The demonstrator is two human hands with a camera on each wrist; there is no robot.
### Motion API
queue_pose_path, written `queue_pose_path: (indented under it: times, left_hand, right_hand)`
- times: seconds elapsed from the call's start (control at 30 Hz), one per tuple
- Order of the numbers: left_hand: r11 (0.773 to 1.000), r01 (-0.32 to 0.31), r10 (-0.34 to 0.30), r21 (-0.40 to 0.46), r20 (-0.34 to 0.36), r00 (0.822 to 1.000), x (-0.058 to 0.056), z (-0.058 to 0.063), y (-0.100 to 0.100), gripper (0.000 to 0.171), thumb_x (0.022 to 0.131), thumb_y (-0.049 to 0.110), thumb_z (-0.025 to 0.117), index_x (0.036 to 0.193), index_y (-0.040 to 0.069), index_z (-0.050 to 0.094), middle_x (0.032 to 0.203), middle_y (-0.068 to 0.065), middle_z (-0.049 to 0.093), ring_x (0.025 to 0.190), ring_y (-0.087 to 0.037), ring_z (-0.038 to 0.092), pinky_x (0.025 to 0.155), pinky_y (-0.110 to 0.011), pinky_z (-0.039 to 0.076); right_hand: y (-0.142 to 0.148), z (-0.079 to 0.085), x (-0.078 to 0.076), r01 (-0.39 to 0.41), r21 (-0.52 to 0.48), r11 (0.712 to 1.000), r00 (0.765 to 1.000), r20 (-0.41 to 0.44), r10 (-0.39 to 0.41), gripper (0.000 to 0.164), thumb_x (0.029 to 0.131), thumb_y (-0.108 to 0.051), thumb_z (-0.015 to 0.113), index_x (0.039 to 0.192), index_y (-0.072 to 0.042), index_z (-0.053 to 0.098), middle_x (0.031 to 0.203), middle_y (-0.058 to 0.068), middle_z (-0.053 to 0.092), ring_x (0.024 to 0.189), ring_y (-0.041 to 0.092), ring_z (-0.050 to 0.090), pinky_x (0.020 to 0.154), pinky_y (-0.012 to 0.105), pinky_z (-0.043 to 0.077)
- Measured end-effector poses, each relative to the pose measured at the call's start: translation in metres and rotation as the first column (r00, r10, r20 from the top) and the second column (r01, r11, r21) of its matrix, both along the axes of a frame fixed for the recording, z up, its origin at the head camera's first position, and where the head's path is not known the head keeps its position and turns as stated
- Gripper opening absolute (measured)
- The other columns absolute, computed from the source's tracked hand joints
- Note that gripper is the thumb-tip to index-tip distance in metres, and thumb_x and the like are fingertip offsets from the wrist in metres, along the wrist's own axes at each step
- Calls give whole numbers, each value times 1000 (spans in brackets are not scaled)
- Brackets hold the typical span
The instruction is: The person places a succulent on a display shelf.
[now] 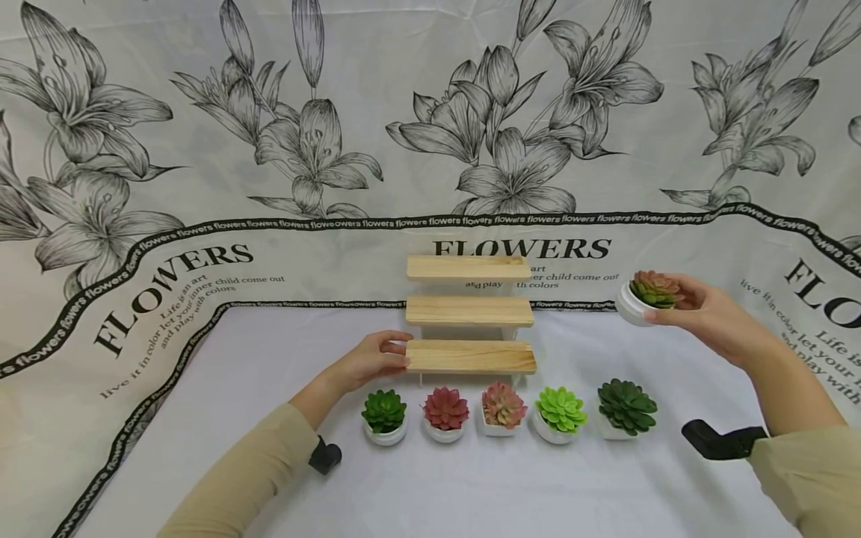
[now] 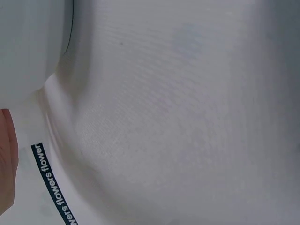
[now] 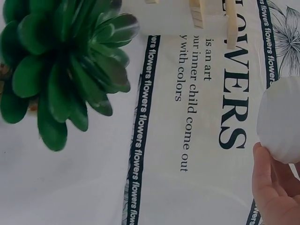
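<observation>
My right hand [image 1: 713, 317] holds a potted succulent [image 1: 654, 290] with red-green leaves, raised to the right of a three-tier wooden display stand [image 1: 471, 357]. In the right wrist view the fingers [image 3: 263, 164] grip its round white pot [image 3: 281, 119]. At the stand's left side, my left hand [image 1: 373, 361] grips the end of the lowest shelf. Along the stand's front runs a row of potted succulents: dark green [image 1: 384, 411], red [image 1: 446, 409], pink [image 1: 504, 406], bright green [image 1: 561, 409] and a larger dark green one [image 1: 627, 407]. The left wrist view shows only the hand's edge [image 2: 7, 159].
White cloth [image 1: 471, 489] covers the table. Behind the stand hangs a backdrop [image 1: 350, 261] printed with lilies and lettering, its lower black border meeting the table. Black wrist straps [image 1: 723, 441] sit at both sleeves.
</observation>
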State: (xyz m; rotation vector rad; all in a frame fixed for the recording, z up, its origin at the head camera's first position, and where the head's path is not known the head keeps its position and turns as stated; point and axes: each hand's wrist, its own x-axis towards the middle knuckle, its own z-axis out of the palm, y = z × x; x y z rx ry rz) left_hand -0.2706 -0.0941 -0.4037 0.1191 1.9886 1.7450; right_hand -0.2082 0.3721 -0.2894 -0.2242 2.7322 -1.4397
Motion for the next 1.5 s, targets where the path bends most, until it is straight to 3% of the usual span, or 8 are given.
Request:
queue_pose_path:
  times: [0.27,0.37,0.77,1.13,1.37,1.5]
  left_hand:
    - [1000,-23,24,-15,10,1000,1,1,1,48,86,-2,62,132,1,47,117,-20,54,94,-22,59,85,-33,53]
    - [1000,-27,27,-14,12,1000,1,1,2,48,86,-3,62,132,1,47,117,-20,54,94,-22,59,85,-33,53]
    - [999,-33,34,-14,24,999,1,0,2,48,86,-5,61,132,1,46,116,-20,54,94,-22,59,84,-33,53]
    - [999,-29,29,-16,25,999,0,-2,2,49,87,-4,61,133,0,46,117,-21,53,96,-23,58,85,-33,53]
    - [1000,-3,3,14,4,1000,2,-1,-1,49,87,-4,59,134,-2,44,119,-22,52,96,-22,58,87,-34,52]
    - [999,13,-13,33,3,1000,2,-1,-2,50,88,-4,59,135,-3,42,120,-22,51,96,-21,57,89,-34,51]
  right_hand:
    - [-18,14,-12,0,-8,1000,1000,14,0,63,92,-13,60,142,1,25,105,-20,52,94,-3,50,76,9,44]
    - [-25,19,-15,0,-5,1000,1000,20,0,69,92,-16,60,144,4,20,106,-20,51,95,-4,50,76,10,45]
    - [-49,33,-26,-8,-27,1000,998,63,10,73,91,-23,61,147,-1,19,119,-1,45,98,1,48,79,14,46]
    - [-78,39,-40,-27,-14,1000,999,35,28,72,90,-24,63,146,-3,24,129,11,43,98,2,50,80,17,46]
    - [-95,43,-51,-31,-21,999,999,24,31,70,88,-25,66,146,-10,30,128,11,44,100,8,50,81,20,47]
    - [-105,47,-55,-53,-40,998,998,29,54,71,87,-25,67,145,-9,30,125,9,46,102,11,49,89,27,46]
